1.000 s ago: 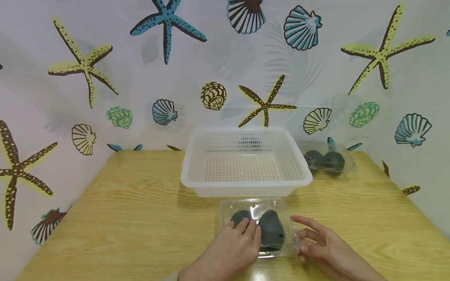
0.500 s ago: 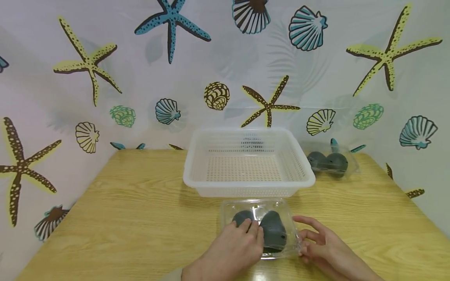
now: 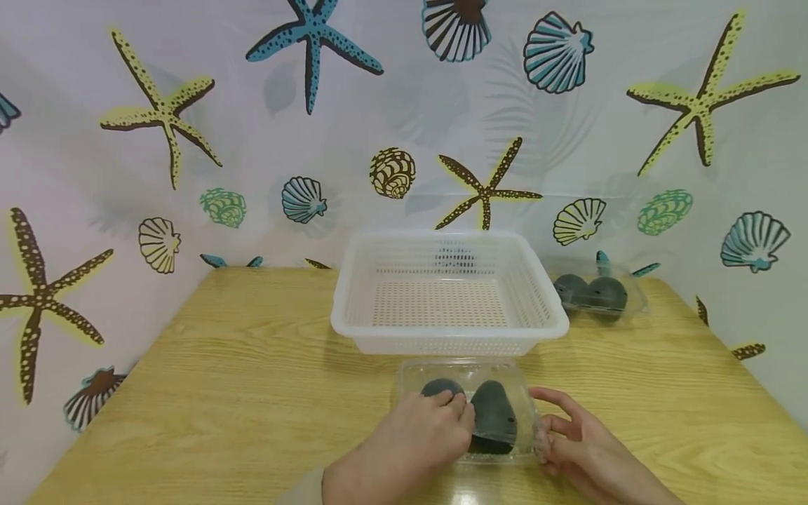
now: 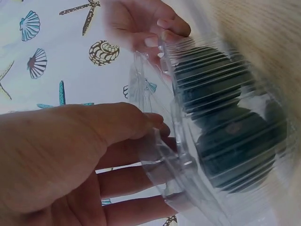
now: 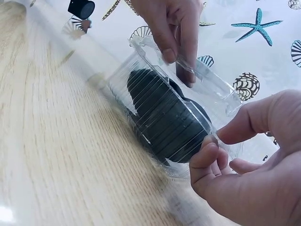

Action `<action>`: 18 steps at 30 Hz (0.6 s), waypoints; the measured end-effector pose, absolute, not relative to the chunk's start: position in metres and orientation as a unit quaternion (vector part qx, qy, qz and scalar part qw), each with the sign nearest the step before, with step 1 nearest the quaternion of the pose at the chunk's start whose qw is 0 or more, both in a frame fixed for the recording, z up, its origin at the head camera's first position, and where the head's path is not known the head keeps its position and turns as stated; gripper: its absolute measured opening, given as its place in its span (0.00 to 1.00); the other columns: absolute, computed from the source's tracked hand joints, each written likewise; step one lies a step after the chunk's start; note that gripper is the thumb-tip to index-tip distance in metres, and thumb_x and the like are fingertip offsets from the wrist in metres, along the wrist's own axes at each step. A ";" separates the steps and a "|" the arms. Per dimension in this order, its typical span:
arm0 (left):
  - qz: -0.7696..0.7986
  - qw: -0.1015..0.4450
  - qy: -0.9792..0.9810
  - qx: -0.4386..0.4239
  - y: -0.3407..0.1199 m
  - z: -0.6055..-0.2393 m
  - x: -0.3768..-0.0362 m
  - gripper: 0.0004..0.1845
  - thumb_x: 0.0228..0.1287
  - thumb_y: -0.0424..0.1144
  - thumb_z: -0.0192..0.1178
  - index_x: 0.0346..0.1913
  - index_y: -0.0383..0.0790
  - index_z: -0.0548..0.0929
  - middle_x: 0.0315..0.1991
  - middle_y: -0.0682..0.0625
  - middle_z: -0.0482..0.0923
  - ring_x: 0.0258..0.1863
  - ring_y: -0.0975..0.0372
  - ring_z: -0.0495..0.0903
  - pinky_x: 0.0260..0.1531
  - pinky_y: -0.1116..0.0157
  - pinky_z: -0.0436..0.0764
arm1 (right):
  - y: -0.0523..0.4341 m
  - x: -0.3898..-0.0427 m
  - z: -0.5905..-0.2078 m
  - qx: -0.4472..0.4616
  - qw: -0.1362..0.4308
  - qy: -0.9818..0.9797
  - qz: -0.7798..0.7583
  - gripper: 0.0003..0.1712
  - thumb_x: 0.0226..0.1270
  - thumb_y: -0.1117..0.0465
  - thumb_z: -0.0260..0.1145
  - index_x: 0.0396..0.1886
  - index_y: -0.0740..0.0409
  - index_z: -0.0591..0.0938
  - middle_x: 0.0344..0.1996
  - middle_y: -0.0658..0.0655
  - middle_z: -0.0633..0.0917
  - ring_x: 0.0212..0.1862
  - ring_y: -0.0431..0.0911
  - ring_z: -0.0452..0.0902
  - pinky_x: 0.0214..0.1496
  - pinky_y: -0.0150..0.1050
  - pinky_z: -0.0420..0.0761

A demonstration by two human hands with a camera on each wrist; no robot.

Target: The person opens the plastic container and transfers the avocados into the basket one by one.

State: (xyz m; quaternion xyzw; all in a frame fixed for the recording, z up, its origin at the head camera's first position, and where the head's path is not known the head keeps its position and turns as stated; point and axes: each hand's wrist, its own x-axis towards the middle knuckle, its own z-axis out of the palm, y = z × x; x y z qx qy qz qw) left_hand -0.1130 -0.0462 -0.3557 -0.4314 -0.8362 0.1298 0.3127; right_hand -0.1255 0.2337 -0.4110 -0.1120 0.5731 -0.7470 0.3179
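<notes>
Resting on the counter [image 3: 221, 393] before the white basket [image 3: 449, 294], clear clamshell box [image 3: 470, 410] holds two dark avocados [image 3: 494, 419]; left hand [image 3: 410, 442] pinches its lid edge, right hand [image 3: 577, 442] pinches the right rim.

Two clear plastic clamshell boxes sit on one worktop [image 3: 221, 393]: a near box [image 3: 467, 372] and a far box [image 3: 634, 298]. Each holds two dark avocados, four altogether. There is one white perforated basket [image 3: 448, 330]. Two hands show, a left hand [image 3: 410, 445] and a right hand [image 3: 581, 449].
</notes>
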 end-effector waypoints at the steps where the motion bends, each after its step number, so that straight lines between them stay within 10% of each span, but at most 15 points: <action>1: 0.126 0.305 -0.839 -0.433 -0.046 -0.354 -0.113 0.05 0.63 0.40 0.65 0.40 0.48 0.88 0.36 0.60 0.86 0.32 0.71 0.79 0.23 0.75 0.80 | 0.234 -0.125 -0.410 -0.110 0.318 0.575 -0.746 0.34 0.72 0.73 0.49 0.70 0.44 0.53 0.37 0.48 0.74 0.35 0.40 0.71 0.36 0.33 0.73; 18: 0.047 0.277 -0.864 -0.418 -0.053 -0.324 -0.123 0.07 0.56 0.32 0.66 0.30 0.47 0.79 0.21 0.60 0.75 0.16 0.71 0.70 0.10 0.73 0.68 | 0.234 -0.123 -0.404 -0.124 0.280 0.658 -0.688 0.38 0.72 0.71 0.52 0.76 0.56 0.47 0.38 0.50 0.74 0.36 0.42 0.74 0.38 0.34 0.78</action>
